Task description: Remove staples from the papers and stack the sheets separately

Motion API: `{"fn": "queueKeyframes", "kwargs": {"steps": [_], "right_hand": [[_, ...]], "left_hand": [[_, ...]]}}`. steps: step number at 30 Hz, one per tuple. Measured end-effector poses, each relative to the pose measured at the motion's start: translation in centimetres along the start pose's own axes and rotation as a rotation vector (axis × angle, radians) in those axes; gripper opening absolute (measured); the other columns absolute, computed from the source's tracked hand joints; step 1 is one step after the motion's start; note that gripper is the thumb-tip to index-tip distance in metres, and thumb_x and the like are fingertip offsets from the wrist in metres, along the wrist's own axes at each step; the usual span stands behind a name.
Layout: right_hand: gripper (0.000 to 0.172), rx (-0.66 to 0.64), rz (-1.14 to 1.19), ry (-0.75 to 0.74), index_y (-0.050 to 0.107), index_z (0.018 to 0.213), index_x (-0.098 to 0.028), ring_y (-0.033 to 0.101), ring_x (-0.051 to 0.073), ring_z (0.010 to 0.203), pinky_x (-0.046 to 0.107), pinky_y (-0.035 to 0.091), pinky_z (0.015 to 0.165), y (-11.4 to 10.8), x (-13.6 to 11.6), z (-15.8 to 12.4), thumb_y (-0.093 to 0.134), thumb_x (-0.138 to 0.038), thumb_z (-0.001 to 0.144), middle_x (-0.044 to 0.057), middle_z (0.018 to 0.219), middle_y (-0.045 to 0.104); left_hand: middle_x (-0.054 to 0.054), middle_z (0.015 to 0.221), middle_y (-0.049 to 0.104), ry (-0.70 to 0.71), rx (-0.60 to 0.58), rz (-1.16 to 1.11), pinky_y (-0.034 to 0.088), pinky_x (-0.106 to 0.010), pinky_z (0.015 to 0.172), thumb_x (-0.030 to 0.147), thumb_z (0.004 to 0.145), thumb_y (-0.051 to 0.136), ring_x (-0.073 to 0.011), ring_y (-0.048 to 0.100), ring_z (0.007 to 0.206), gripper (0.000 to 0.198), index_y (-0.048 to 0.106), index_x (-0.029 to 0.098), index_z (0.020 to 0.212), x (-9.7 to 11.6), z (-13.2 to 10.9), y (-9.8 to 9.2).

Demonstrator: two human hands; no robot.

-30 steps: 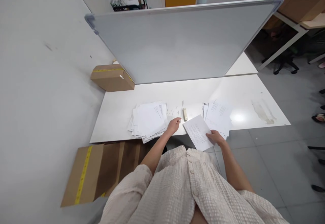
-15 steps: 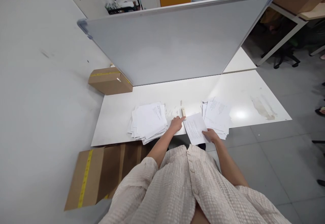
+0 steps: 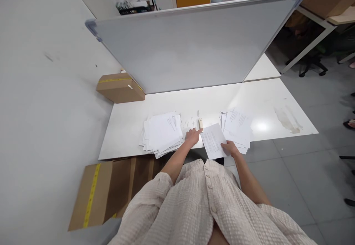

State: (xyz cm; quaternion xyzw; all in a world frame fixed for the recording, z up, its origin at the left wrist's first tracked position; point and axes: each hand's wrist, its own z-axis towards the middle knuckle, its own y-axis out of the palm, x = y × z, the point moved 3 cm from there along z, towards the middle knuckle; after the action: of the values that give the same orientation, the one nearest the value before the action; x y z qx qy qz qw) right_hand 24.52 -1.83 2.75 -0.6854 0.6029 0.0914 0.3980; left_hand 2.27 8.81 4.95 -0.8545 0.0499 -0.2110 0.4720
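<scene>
My right hand pinches the right edge of a printed sheet of paper, which lies at the table's front edge. Near the sheet's upper left corner is a small cream oblong thing that looks like a stapler. My left hand rests palm down, one digit stretched to the near end of that cream thing, the others apart on the tabletop. A loose stack of papers lies left of my left hand. Another stack of printed papers lies beyond my right hand.
A large whiteboard stands along the back of the white table. One cardboard box sits at the table's back left; open cardboard boxes stand below at left. A desk and a wheeled chair are at far right.
Almost nothing differs. The view has shifted slightly; both hands, the sheet and the stacks keep their places.
</scene>
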Motion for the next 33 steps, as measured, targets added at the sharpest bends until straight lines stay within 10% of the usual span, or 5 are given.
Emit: {"fn": "queueKeyframes", "kwargs": {"steps": [10, 18, 24, 33], "right_hand": [[0.027, 0.25, -0.006, 0.014, 0.063, 0.085, -0.005, 0.06, 0.016, 0.055, 0.021, 0.043, 0.046, -9.1, -0.4, 1.2, 0.058, -0.025, 0.068, 0.01, 0.067, 0.066], [0.064, 0.397, -0.224, 0.089, 0.045, 0.123, 0.0, 0.055, 0.034, 0.102, 0.044, 0.045, 0.079, -12.6, -1.7, 2.4, 0.058, -0.034, 0.071, 0.028, 0.112, 0.055], [0.053, 0.252, -0.334, -0.126, 0.047, 0.122, -0.006, 0.05, 0.031, 0.109, 0.043, 0.036, 0.092, -5.8, -4.4, 0.6, 0.048, -0.036, 0.078, 0.022, 0.117, 0.055], [0.034, -0.195, -0.251, -0.466, 0.061, 0.106, -0.019, 0.058, 0.021, 0.091, 0.033, 0.041, 0.084, 8.2, -9.9, -3.7, 0.057, -0.029, 0.074, 0.01, 0.113, 0.058]], "left_hand": [[-0.008, 0.101, 0.054, 0.206, 0.346, -0.07, 0.038, -0.032, 0.078, 0.009, 0.084, 0.031, -0.0202, 0.048, 0.089, 0.05, 0.037, 0.027, 0.131, 0.1, -5.7, -0.5], [-0.01, 0.11, 0.055, -0.088, 0.661, -0.086, 0.039, -0.039, 0.086, 0.027, 0.085, 0.042, -0.0254, 0.046, 0.102, 0.034, 0.054, 0.021, 0.117, -8.1, -11.3, -1.1], [-0.013, 0.12, 0.05, -0.158, 0.591, 0.064, 0.041, -0.042, 0.086, 0.03, 0.078, 0.057, -0.0305, 0.045, 0.107, 0.04, 0.054, 0.02, 0.116, -12.9, -12.7, -0.9], [-0.008, 0.086, 0.06, -0.043, 0.661, -0.08, 0.045, -0.034, 0.081, 0.017, 0.086, 0.039, -0.02, 0.053, 0.09, 0.022, 0.061, 0.018, 0.085, -13.0, -13.1, -0.8]]}}
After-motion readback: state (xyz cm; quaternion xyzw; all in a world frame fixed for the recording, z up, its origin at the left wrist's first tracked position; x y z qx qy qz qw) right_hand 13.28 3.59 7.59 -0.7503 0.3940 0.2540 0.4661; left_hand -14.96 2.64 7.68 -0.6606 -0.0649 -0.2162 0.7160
